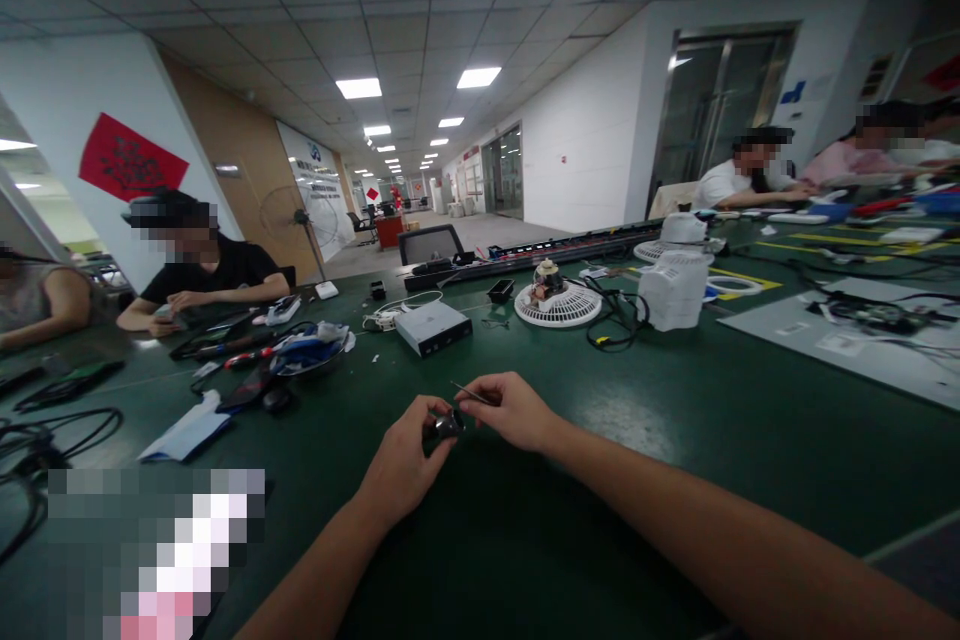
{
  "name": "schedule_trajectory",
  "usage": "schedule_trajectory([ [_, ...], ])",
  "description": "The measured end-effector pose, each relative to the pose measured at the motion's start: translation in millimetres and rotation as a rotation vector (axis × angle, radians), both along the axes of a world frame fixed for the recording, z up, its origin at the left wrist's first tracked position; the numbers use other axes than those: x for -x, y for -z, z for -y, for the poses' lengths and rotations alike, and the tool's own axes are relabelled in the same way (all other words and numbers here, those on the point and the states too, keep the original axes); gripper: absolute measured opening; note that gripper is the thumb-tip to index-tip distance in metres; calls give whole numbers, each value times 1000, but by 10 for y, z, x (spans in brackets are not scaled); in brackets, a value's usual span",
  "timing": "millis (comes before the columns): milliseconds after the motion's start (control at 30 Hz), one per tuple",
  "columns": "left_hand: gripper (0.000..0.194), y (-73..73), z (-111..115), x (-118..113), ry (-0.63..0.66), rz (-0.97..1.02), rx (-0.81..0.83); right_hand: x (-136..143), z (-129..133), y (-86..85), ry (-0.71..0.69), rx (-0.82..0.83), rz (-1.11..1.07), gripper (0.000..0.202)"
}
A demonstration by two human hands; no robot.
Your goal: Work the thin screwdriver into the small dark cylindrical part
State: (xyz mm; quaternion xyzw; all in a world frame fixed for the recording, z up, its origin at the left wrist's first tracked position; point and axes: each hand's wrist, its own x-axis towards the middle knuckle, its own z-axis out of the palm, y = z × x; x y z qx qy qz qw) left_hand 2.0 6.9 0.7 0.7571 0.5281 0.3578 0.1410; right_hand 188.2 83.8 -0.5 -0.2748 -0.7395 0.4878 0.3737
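Observation:
Close above the green table (600,520), my left hand (411,455) is closed around a small dark part with a shiny, rounded face (448,425); its exact kind is too small to make out. My right hand (514,410) pinches a thin metal rod (471,392), which looks like a tweezer or pick. The rod points up and left, just above the dark part. Both hands are side by side, fingers nearly meeting. Beyond them lies a grey optical disc drive (433,325), and behind my right hand sits a round white fan grille with a motor on it (559,300).
A white plastic housing (675,290) and black cable (622,320) stand at the right, near a grey board (855,340) with electronics. At the left are a blue cloth bundle (311,348), a folded paper (187,428) and cables (60,430). Several people sit around the table.

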Motion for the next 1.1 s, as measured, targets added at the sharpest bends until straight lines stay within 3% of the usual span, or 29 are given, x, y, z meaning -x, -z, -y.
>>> schedule_trajectory([
  [100, 28, -14, 6, 4, 10, 9, -29, -9, -11, -5, 14, 37, -12, 29],
  [267, 42, -34, -6, -3, -58, 9, -30, -41, 28, -83, 121, -213, 158, 14],
  [433, 49, -5, -34, 27, -52, -44, -48, -39, 86, -111, 69, -188, 219, 15],
  [633, 52, 48, -33, 73, -14, -45, -95, -44, 112, -159, 115, -393, 314, 7],
  [767, 51, 31, -22, 66, -9, -42, -111, -47, 95, -130, 167, -361, 361, 9],
  [933, 55, 21, -22, 55, -21, -57, -96, -32, 39, -27, 34, -187, 348, 12],
  [1100, 54, 24, 1, 48, -6, -61, -66, -44, 67, -59, 114, -289, 360, 16],
])
